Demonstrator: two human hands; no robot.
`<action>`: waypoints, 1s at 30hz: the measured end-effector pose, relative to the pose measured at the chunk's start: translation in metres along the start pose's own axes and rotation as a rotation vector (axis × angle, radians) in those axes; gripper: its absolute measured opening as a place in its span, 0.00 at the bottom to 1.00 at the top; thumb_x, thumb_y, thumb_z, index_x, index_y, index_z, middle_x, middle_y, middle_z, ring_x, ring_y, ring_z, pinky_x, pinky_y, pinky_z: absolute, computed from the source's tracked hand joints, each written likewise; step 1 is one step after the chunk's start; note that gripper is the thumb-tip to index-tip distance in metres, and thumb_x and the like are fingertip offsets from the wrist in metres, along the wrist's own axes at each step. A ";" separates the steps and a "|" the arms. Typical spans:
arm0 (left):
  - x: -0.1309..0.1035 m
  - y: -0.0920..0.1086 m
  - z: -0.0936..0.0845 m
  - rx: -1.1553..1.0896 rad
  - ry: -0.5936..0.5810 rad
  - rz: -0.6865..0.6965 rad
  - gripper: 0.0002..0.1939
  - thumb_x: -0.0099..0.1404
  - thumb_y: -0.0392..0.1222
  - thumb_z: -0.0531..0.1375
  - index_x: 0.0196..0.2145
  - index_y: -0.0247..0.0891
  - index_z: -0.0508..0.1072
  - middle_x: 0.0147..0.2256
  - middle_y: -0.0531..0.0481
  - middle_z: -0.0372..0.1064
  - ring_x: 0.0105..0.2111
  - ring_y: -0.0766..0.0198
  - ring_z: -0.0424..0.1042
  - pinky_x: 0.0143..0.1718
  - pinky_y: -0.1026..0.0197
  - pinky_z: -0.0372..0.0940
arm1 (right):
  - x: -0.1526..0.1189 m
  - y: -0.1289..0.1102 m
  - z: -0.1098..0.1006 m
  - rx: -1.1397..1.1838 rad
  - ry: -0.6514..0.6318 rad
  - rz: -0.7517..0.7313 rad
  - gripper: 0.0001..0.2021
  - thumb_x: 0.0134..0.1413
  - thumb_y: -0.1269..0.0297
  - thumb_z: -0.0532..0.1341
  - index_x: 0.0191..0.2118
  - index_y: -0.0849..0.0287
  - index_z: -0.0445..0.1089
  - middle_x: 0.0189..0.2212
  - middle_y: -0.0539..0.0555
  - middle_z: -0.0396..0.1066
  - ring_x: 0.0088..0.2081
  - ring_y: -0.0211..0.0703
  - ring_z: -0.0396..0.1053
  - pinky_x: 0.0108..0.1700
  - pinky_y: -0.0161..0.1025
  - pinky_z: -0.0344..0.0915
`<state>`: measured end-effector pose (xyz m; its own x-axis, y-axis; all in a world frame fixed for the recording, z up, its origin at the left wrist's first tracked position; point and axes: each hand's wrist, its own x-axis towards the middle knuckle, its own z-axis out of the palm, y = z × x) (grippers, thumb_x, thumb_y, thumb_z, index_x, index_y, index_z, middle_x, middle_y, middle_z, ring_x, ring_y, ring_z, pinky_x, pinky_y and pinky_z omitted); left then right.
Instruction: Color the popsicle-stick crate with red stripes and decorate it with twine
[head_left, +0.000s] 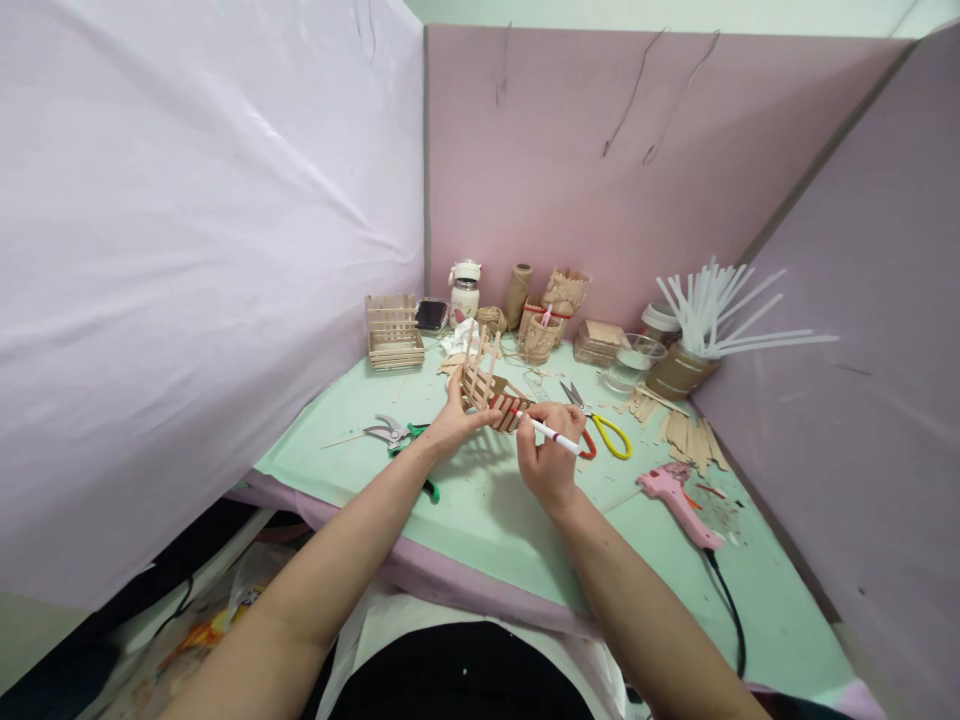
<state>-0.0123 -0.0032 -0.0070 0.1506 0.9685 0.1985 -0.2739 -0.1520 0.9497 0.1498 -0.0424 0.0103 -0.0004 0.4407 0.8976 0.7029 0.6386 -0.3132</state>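
A small wooden-stick basket (504,408) with upright sticks along its back is held tilted above the table by my left hand (457,418), the fingers closed around its left side. Red marks show on its near side. My right hand (553,448) grips a white marker pen (555,435), whose tip meets or nearly meets that red-marked side. Green-handled pruning shears (397,432) lie to the left, partly hidden under my left forearm. Just right of my right hand are scissors (600,425) with one red and one yellow handle loop.
A pink hot glue gun (682,505) with a black cord lies at right. Behind it stand a pot of white glue sticks (720,310), a clear cup of water (634,362) and loose wooden sticks (690,440). At the back are another stick basket (395,350), a phone (432,314) and a bottle (465,290).
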 end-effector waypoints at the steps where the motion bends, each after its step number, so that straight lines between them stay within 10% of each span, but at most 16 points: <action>1: 0.000 0.000 0.000 0.001 0.000 0.001 0.62 0.47 0.43 0.72 0.68 0.51 0.36 0.63 0.39 0.53 0.61 0.46 0.59 0.63 0.41 0.49 | 0.000 0.000 0.000 0.002 0.001 0.001 0.04 0.58 0.69 0.55 0.32 0.56 0.60 0.28 0.48 0.69 0.32 0.40 0.66 0.47 0.45 0.54; 20: 0.001 -0.002 0.001 -0.096 0.026 0.005 0.62 0.48 0.42 0.72 0.68 0.54 0.35 0.64 0.42 0.54 0.62 0.47 0.59 0.62 0.44 0.52 | -0.001 -0.001 0.001 0.069 -0.052 -0.048 0.05 0.56 0.70 0.56 0.30 0.56 0.60 0.24 0.46 0.66 0.28 0.38 0.65 0.47 0.46 0.55; 30: 0.000 0.007 0.001 -0.322 -0.107 -0.119 0.44 0.58 0.44 0.65 0.65 0.59 0.45 0.58 0.48 0.64 0.56 0.54 0.66 0.59 0.43 0.56 | 0.003 -0.006 -0.006 0.148 0.155 -0.083 0.05 0.56 0.72 0.56 0.37 0.55 0.62 0.30 0.50 0.70 0.32 0.41 0.69 0.46 0.47 0.57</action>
<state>-0.0137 -0.0041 -0.0002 0.2930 0.9470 0.1315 -0.5311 0.0469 0.8460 0.1503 -0.0489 0.0167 0.0628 0.2880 0.9556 0.5933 0.7591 -0.2678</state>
